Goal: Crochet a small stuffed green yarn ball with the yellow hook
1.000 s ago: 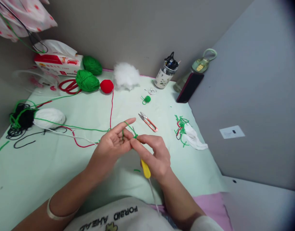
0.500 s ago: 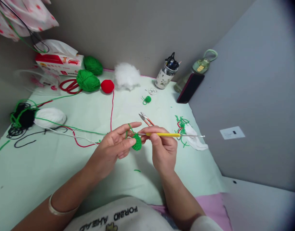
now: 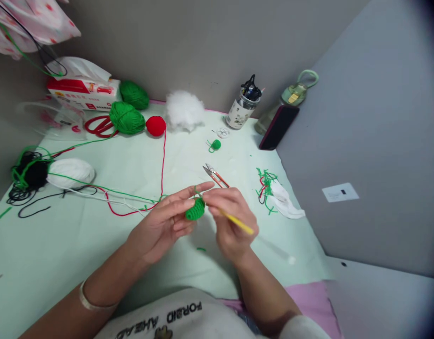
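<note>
Photographer: Swung down since half a second ago, the crochet hook (image 3: 238, 222) no longer lies level across the frame. Its yellow handle now slants toward the lower right, and the metal end is a blur.

Editor: And the green crochet piece (image 3: 195, 210)?

Photographer: It sits a touch higher and is tucked closer between the two hands, above the pale green table cover (image 3: 96, 245). A second ago it was barely visible and the handle pointed back at the person.

Editor: Who holds what?

Photographer: The left hand (image 3: 163, 226) pinches the piece between thumb and fingers, forefinger stretched out. The right hand (image 3: 231, 221) is closed round the hook's handle, its fingertips meeting the piece's top edge.

Editor: How would that piece handle?

Photographer: Light and soft, I'd judge. It would squash under a firm grip, and its stitches could slip loose if the green yarn strand (image 3: 96, 187) running off to the left were tugged. It is best held at the rim with a gentle pinch. The hook is stiff and slim, so the yellow grip is the place to take it.

Editor: Anything nearby?

Photographer: Thread snips (image 3: 217, 176) lie just beyond the fingers, with yarn scraps (image 3: 266, 186) to the right. Green yarn balls (image 3: 127, 117) and a red one (image 3: 156, 125) sit well back by the wall.
</note>
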